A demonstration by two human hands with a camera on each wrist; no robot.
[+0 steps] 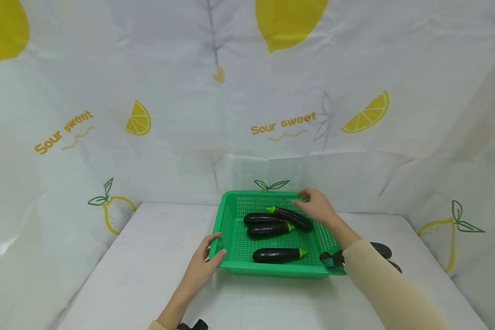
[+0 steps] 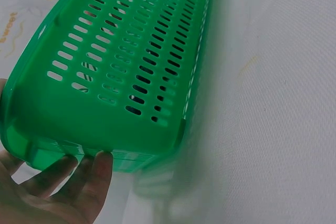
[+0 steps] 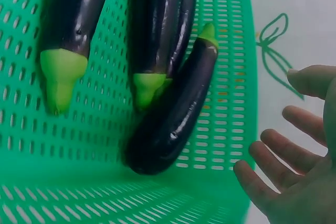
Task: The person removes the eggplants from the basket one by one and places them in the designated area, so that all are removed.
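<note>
A green plastic basket [image 1: 272,270] with slotted walls stands on the white table, several dark purple eggplants lying inside. My left hand [image 1: 204,261] grips its front left corner; in the left wrist view, fingers [image 2: 94,182] touch the outer wall below the rim. Above the back right corner is my right hand [image 1: 315,206], fingers apart and nothing held. Nearest to it lies a tilted eggplant [image 1: 293,218] with a green stem end, beside two others. A separate eggplant [image 1: 276,255] lies along the front wall.
On the table right of the basket, dark eggplants [image 1: 381,250] are partly hidden behind the right sleeve [image 1: 379,279]. A white lemon-print sheet [image 1: 189,128] hangs behind the table and along its sides, close to the basket's back rim.
</note>
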